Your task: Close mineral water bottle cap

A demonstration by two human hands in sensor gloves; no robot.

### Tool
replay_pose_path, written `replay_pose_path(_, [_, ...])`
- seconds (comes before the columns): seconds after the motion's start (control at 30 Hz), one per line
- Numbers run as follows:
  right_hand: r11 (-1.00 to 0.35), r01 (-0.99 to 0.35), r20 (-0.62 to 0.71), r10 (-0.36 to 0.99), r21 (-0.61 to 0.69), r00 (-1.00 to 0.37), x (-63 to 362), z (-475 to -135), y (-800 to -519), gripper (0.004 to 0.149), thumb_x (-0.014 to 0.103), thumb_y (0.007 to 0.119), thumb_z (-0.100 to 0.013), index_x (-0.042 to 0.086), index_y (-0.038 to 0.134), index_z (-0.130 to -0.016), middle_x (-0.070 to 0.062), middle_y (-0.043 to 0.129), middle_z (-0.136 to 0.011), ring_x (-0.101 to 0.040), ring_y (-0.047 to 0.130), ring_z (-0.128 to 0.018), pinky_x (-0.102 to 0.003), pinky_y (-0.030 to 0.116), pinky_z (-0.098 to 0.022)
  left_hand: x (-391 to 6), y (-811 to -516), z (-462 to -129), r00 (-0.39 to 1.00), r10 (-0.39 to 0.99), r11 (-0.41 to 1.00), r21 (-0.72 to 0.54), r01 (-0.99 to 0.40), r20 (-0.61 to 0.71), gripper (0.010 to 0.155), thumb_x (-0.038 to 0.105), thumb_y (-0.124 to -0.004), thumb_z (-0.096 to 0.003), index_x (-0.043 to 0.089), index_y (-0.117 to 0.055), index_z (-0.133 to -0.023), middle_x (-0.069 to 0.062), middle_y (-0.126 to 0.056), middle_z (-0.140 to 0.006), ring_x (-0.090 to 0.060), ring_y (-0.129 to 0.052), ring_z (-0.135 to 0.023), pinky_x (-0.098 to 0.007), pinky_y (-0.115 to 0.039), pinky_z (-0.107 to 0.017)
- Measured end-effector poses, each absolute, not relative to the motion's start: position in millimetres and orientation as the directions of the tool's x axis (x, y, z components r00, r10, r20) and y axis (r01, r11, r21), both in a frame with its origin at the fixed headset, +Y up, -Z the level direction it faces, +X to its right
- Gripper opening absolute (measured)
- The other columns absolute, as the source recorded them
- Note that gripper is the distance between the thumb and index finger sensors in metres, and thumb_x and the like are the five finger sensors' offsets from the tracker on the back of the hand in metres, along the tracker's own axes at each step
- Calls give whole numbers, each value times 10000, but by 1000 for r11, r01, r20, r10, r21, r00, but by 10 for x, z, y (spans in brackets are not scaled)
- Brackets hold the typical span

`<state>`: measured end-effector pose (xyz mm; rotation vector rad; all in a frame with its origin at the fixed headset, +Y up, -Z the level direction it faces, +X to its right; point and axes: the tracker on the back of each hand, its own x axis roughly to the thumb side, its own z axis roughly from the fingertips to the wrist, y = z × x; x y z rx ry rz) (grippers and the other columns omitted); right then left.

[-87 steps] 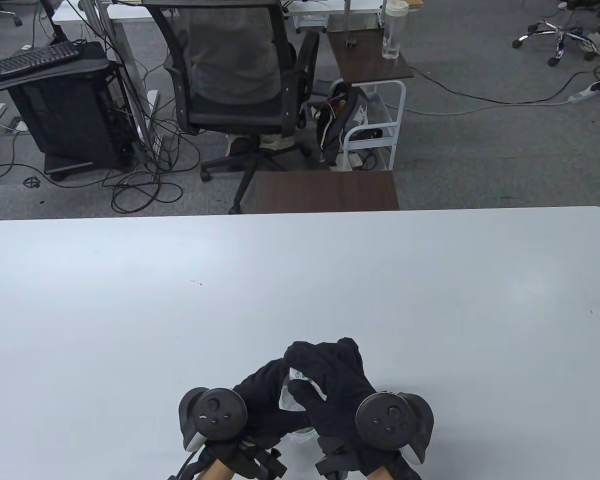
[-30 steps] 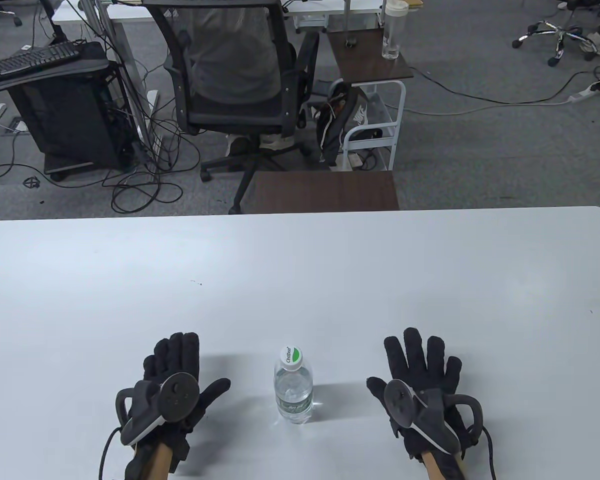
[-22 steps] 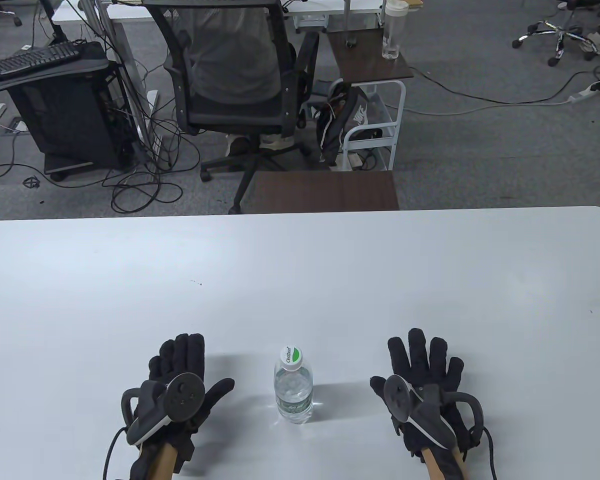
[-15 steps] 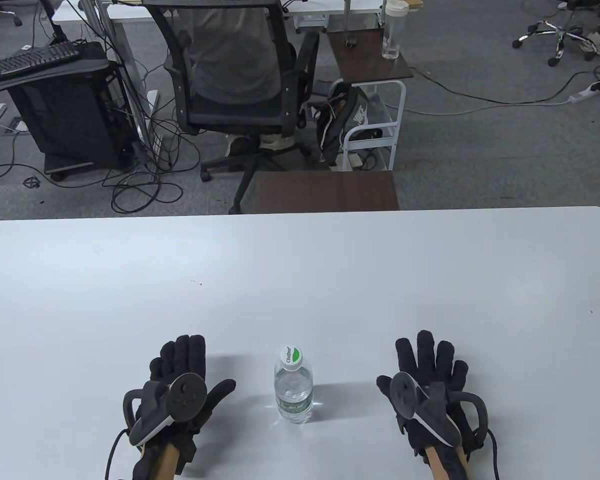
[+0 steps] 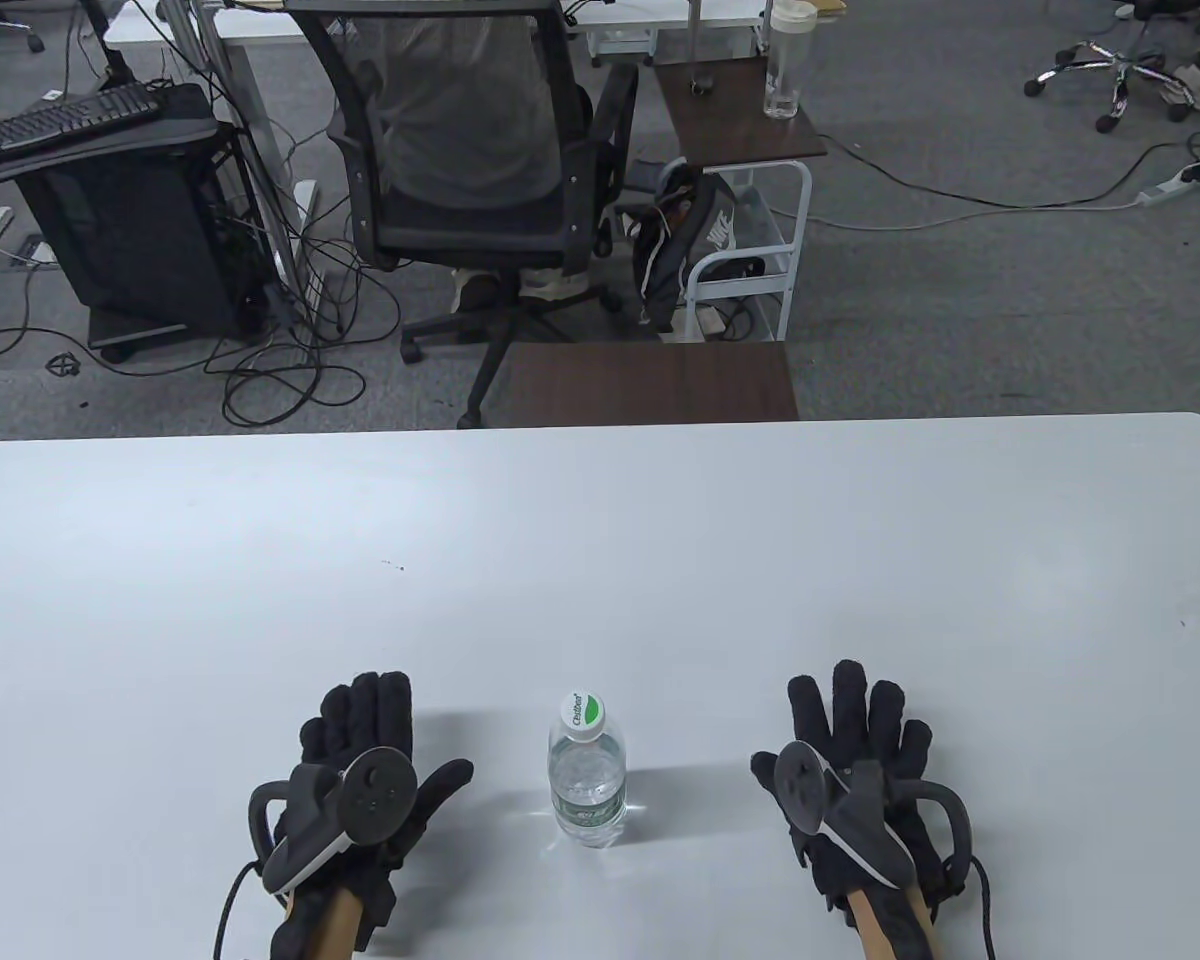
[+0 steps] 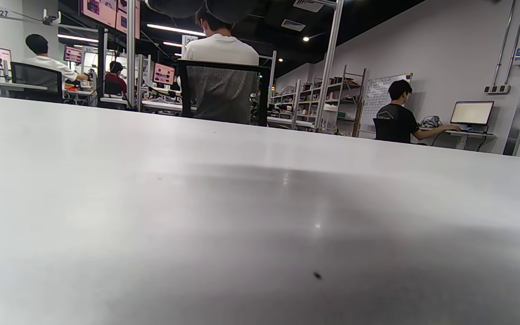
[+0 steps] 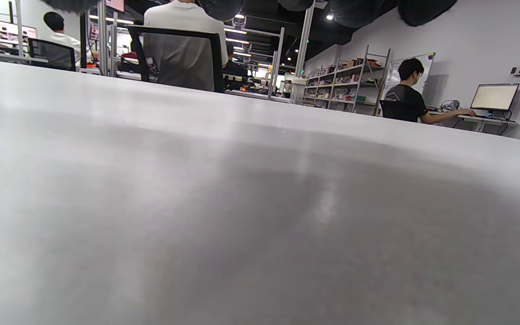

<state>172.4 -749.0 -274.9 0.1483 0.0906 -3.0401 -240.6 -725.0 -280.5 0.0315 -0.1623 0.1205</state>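
A small clear water bottle (image 5: 587,785) stands upright near the table's front edge, with its white and green cap (image 5: 582,714) on its neck. My left hand (image 5: 368,738) lies flat on the table to the bottle's left, fingers stretched out, holding nothing. My right hand (image 5: 855,730) lies flat to the bottle's right, fingers spread, holding nothing. Neither hand touches the bottle. Both wrist views show only the bare table top and the room; the bottle is not in them.
The white table (image 5: 600,560) stretches wide beyond the hands. Past its far edge stand a small brown side table (image 5: 650,380) and a black office chair (image 5: 470,170) with a person in it.
2.9 s ago both hands were wrapped around the bottle and its cap. They have let go and moved apart. In the last second they have barely shifted; the bottle has stayed put.
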Motion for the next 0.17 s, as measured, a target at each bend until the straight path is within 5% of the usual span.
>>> replay_pose_path(0.17, [-993, 95, -94, -88, -73, -992, 1717, -2729, -7472, 815, 712, 536, -475, 311, 333, -1154, -181, 257, -1212, -520, 367, -1100, -696, 448, -740, -2371, -7251, -2799, 979, 114, 993, 16, -118, 172, 968, 702, -572, -489, 77, -241, -1150, -301, -300, -1159, -633, -363, -1039, -680, -354, -726])
